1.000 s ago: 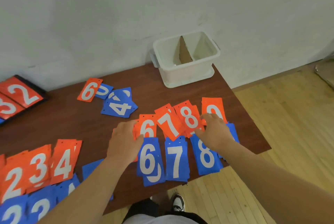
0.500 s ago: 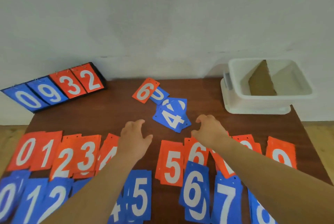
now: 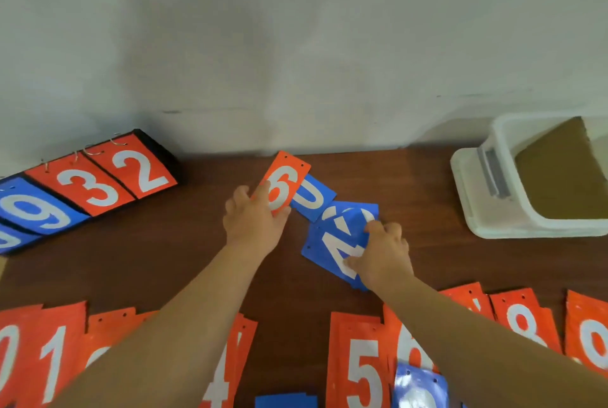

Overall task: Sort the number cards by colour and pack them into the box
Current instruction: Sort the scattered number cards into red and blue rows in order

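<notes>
Scoreboard stand (image 3: 98, 184) off at the far left of the bench (image 3: 158, 263), leaning at the wall, four panels showing: two blue, then an orange 3 and an orange 2. The white box (image 3: 487, 207) sits far right against the wall, cut by the frame edge, one brown cardboard divider (image 3: 559, 170) standing tilted inside. Between box and cards, only dark bench. Now your hands, both out on the far cluster! Your left grip (image 3: 255, 223) lies with straight fingers flat on the orange 6 card (image 3: 286, 184), thumb at its near edge, pressing, not curled round it. That one orange card tilts right and overlaps a blue card (image 3: 314, 198) showing only a curved white stroke. Just beside it, the blue 4 stack (image 3: 329, 243), at least two cards, the lower one peeking out behind. Your right grip (image 3: 386, 258) is arched over that stack, fingertips down on it, thumb across the white 4; whether it has hold or merely presses, I cannot tell. Near you runs the orange row (image 3: 358, 335), overlapped piles: 0, 1, 4, 5 and 8 read plainly, the rest hidden by your forearms or the edge. Two blue cards at the very near edge, one (image 3: 286, 401) plain, one (image 3: 418, 384) glossy.
</notes>
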Action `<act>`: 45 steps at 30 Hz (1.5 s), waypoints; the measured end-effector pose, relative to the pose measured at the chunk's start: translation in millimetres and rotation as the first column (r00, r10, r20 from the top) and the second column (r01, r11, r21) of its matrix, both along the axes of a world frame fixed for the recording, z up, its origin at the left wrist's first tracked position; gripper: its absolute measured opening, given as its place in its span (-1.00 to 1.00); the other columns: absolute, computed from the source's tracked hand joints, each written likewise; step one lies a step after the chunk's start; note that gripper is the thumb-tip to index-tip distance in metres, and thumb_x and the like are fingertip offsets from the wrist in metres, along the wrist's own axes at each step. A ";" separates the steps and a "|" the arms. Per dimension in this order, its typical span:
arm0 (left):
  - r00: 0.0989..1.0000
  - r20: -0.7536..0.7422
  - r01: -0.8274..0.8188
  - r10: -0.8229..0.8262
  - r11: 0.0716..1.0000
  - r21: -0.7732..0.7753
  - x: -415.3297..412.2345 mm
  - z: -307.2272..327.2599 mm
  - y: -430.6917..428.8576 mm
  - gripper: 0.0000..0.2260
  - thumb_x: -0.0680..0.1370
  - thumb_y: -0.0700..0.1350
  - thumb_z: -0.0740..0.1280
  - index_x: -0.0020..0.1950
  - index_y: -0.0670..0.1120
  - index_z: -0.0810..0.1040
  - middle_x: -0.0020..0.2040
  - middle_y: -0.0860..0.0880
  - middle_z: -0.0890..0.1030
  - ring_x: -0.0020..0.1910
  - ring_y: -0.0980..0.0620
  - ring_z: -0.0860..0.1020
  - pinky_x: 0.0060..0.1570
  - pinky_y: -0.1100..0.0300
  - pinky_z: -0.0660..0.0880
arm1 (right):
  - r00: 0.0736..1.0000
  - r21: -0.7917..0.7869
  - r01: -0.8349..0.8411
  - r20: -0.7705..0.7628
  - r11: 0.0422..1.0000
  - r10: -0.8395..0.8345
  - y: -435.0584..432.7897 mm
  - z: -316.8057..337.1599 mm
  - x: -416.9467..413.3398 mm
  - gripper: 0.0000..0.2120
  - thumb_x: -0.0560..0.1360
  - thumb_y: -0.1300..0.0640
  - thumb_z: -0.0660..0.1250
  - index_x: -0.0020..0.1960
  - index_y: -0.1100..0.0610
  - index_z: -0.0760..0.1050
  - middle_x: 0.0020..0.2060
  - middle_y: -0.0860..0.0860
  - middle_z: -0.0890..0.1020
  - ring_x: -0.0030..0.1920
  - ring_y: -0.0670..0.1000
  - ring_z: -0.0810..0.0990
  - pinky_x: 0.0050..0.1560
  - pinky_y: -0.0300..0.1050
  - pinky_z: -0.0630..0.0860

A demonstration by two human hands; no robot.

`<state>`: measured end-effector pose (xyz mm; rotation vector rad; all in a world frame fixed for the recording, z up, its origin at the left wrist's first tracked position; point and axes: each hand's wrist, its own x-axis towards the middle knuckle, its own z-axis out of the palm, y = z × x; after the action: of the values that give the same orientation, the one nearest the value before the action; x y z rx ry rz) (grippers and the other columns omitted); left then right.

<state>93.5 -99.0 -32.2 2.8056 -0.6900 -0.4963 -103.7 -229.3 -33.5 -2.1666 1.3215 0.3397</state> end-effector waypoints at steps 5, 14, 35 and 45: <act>0.998 -0.039 -0.057 0.057 0.998 0.000 24.9 -17.3 -19.7 -0.35 0.47 0.22 0.44 0.48 0.09 0.28 0.37 -0.13 0.34 0.29 -0.22 0.36 0.21 -0.06 0.45 | 0.999 0.075 0.041 0.003 0.996 -0.041 -8.9 -8.8 0.2 -0.41 0.30 -0.10 0.60 0.20 -0.07 0.38 0.03 -0.08 0.35 0.17 0.10 0.45 0.11 0.00 0.53; 0.955 -0.280 -0.156 0.097 0.968 -0.194 26.8 -13.4 0.8 -0.42 0.53 -0.04 0.45 0.49 0.12 0.30 0.32 -0.04 0.55 0.25 -0.14 0.54 0.17 -0.05 0.55 | 0.993 0.098 0.079 0.080 0.992 -0.087 -20.0 -5.4 -20.5 -0.71 0.49 0.04 0.48 0.11 -0.08 0.42 0.02 -0.06 0.56 -0.06 -0.02 0.59 -0.29 -0.19 0.54; 0.853 -0.378 -0.516 0.361 0.695 -0.501 -219.7 95.2 197.4 -0.64 0.58 -0.20 0.40 0.32 0.13 0.53 0.25 0.15 0.46 0.16 0.19 0.42 -0.13 0.47 0.34 | 0.900 0.278 -0.057 0.430 0.959 -0.071 47.4 83.1 -163.4 -0.78 0.52 0.29 0.34 -0.02 -0.03 0.60 -0.13 0.03 0.67 -0.19 0.12 0.66 -0.25 -0.06 0.58; 0.669 -0.393 -0.705 0.631 0.373 -0.603 -273.7 100.1 345.6 -0.68 0.56 -0.29 0.41 0.19 0.09 0.63 0.15 -0.10 0.63 -0.15 -0.02 0.65 -0.20 0.06 0.62 | 0.862 0.274 -0.248 0.499 0.929 0.083 136.7 90.3 -178.0 -0.76 0.49 0.28 0.38 0.01 -0.06 0.61 -0.13 0.02 0.65 -0.30 -0.03 0.58 -0.32 -0.22 0.43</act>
<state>-180.2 246.6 67.9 1.9845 0.3104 -0.1239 -281.7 -92.6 56.8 -1.9124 0.7372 0.0666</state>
